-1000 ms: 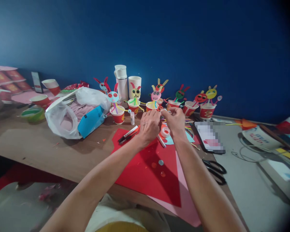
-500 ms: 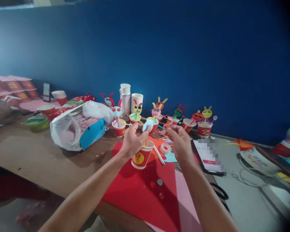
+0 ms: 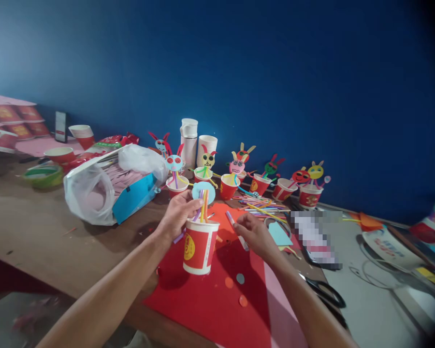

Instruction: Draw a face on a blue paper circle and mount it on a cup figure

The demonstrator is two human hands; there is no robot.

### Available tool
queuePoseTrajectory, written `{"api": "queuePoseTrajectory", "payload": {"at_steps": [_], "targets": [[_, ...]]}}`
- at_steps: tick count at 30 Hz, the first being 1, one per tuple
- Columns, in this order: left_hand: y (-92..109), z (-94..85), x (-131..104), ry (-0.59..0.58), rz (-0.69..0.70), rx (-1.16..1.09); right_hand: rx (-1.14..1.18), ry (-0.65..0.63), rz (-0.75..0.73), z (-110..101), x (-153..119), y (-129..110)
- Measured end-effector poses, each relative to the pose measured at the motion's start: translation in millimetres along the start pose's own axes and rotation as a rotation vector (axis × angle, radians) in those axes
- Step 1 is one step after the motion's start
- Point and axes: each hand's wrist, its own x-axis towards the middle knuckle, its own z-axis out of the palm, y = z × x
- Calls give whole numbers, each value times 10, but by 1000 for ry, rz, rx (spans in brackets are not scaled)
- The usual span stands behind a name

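Observation:
My left hand [image 3: 181,212] pinches the straws [image 3: 204,205], purple, yellow and orange, at the foot of a light-blue paper disc [image 3: 204,192]. The straws rise from a red and white paper cup [image 3: 201,249], which is over the red paper [image 3: 217,295]. To the right, my right hand [image 3: 252,232] has its fingers curled at a slim white and purple pen [image 3: 237,229] that lies slanted over the orange paper [image 3: 223,215]. Just beyond that hand is a piece of light-blue paper [image 3: 280,234].
Several cups with paper animal heads, such as a pink one [image 3: 237,166], stand along the blue wall [image 3: 217,72]. A plastic bag [image 3: 90,193] is at left. Loose straws [image 3: 263,207], a phone [image 3: 315,239] and black-handled scissors [image 3: 328,292] are at right.
My left hand has moved left with the disc and straws, and the cup now shows upright. My right hand has come down from above the tape to the pen. The view has shifted slightly.

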Motion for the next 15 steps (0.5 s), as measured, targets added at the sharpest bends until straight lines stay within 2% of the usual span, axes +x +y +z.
{"api": "queuePoseTrajectory", "payload": {"at_steps": [4,8,11,15], "targets": [[-86,28,-35,-52,-57,-68,22,-4,-34,-106,10,-314],[-160,74,-72,-67,-95,-86,141,-52,-77,-98,-44,-576],[-201,83,-84,-75,-73,-66,169,-66,-75,-48,-78,-631],[-232,88,-98,-64,-42,-15,27,-49,-135,-34,-95,-624]]}}
